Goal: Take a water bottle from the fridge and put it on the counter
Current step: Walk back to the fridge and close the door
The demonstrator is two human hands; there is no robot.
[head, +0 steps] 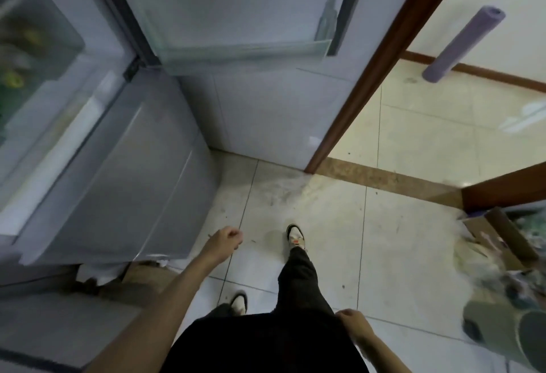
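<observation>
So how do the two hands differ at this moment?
The left hand reaches forward on an outstretched arm, low beside the fridge; the right hand hangs back close to the body. The left hand is loosely curled into a fist; the right hand's fingers look more relaxed. Both are bare and hold nothing.

One fridge, its one door open. Two hands: left, right, both empty. Two shoes. One purple roll. One door frame. One bin.
</observation>
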